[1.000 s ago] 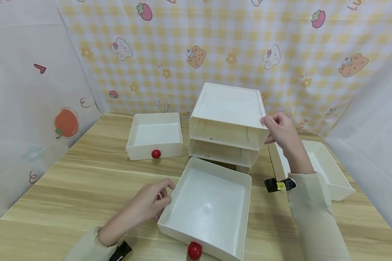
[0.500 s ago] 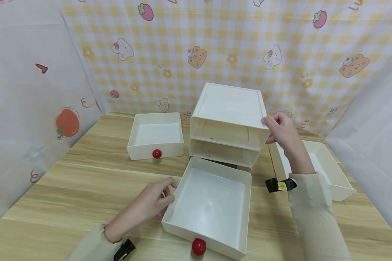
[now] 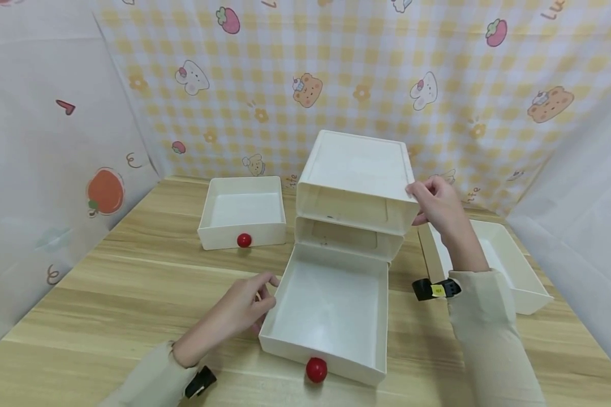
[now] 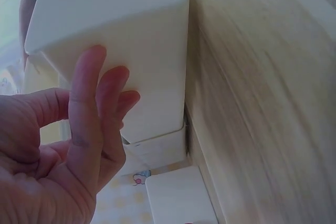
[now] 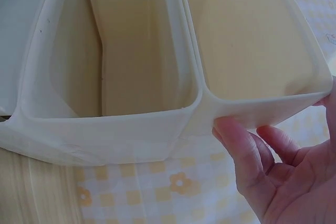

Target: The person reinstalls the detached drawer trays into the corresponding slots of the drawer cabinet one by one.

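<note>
A white plastic drawer (image 3: 331,305) with a red ball knob (image 3: 316,370) lies before a white drawer cabinet (image 3: 361,164), its back end at the lowest opening. My left hand (image 3: 241,308) is at the drawer's left side. In the left wrist view, the fingertips (image 4: 92,56) touch its outer wall (image 4: 157,72), fairly straight; no finger is seen over the rim. Up at the cabinet's top right front corner, my right hand (image 3: 440,212) holds on, thumb on top. The right wrist view shows its fingers (image 5: 239,140) against the outer side wall. The two upper openings hold no drawers.
A second white drawer (image 3: 241,229) with a red knob stands back left. On the right, partly behind my right forearm, lies another white drawer (image 3: 532,294). Wooden tabletop (image 3: 132,311) extends around; a yellow checked cloth (image 3: 265,68) hangs behind.
The drawer has moved away from me into the cabinet's lowest opening and turned straighter. My left hand has followed it slightly right. My right hand keeps its hold on the corner.
</note>
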Motion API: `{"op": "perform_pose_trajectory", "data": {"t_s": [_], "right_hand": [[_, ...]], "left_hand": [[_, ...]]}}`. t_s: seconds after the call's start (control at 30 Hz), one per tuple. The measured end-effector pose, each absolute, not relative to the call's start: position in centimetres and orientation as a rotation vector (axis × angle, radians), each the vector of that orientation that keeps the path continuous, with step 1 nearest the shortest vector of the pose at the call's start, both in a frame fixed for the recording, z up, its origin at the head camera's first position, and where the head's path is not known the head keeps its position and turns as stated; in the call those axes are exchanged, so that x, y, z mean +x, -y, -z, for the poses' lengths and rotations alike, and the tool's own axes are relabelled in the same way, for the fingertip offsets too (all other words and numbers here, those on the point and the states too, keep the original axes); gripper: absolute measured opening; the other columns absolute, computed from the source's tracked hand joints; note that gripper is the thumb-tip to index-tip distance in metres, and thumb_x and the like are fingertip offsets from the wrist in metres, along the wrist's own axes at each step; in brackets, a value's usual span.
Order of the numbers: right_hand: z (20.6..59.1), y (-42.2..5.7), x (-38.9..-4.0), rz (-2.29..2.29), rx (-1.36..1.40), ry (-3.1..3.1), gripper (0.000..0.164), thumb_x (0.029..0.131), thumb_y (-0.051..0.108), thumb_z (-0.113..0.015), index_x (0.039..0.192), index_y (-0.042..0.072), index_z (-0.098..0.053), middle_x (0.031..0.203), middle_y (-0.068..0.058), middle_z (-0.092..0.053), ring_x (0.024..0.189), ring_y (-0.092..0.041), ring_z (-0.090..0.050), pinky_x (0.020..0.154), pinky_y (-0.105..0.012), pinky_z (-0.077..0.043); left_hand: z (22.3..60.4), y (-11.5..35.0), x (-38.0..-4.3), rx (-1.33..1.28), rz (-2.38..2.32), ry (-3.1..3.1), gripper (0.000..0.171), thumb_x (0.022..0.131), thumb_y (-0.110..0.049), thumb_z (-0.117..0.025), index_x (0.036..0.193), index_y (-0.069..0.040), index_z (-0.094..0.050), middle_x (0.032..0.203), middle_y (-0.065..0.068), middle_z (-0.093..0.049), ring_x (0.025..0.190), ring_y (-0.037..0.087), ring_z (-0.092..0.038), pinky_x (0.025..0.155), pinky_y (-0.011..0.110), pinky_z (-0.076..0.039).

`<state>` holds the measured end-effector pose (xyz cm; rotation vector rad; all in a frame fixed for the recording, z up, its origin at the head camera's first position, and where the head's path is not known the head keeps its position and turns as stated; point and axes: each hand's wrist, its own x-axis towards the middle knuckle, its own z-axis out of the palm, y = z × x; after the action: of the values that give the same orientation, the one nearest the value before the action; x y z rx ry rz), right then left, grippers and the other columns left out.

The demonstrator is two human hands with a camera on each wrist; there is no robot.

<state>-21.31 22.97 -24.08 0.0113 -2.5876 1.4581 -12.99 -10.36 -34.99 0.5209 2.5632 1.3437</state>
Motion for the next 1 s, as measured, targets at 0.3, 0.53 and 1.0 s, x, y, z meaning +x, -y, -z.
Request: {"op": "perform_pose_trajectory", "data": {"t_s": [0.3, 0.53, 1.0], "right_hand": [[24.1, -22.8, -21.2, -1.468, 0.016, 2.572, 0.030, 0.092, 0.035, -0.045, 0.090, 0.006, -0.043, 0.089, -0.008, -0.044, 0.052, -0.007, -0.057, 0.052, -0.023, -0.055], [24.2, -22.9, -21.2, -1.455, 0.017, 2.575, 0.030, 0.092, 0.035, -0.045, 0.089, 0.006, -0.043, 0.087, -0.007, -0.044, 0.052, -0.008, -0.057, 0.052, -0.023, -0.054], [24.2, -23.1, -21.4, -1.464, 0.020, 2.574, 0.030, 0.092, 0.036, -0.044, 0.092, 0.006, -0.043, 0.089, -0.008, -0.045, 0.052, -0.008, -0.057, 0.052, -0.022, -0.054]], "left_hand": [[35.3, 10.1, -13.9, 0.434, -1.474, -2.425, 0.027, 0.088, -0.001, -0.049, 0.115, 0.003, -0.051, 0.073, 0.011, -0.055, 0.053, 0.016, -0.062, 0.045, 0.038, -0.055], [35.5, 10.0, -15.3, 0.432, -1.486, -2.378, 0.029, 0.090, -0.003, -0.050, 0.118, 0.003, -0.050, 0.076, 0.012, -0.055, 0.056, 0.017, -0.063, 0.047, 0.036, -0.055], [35.3, 9.9, -18.1, 0.443, -1.498, -2.290, 0.034, 0.091, -0.003, -0.049, 0.123, 0.007, -0.044, 0.086, 0.022, -0.058, 0.057, 0.017, -0.062, 0.050, 0.035, -0.056]]}}
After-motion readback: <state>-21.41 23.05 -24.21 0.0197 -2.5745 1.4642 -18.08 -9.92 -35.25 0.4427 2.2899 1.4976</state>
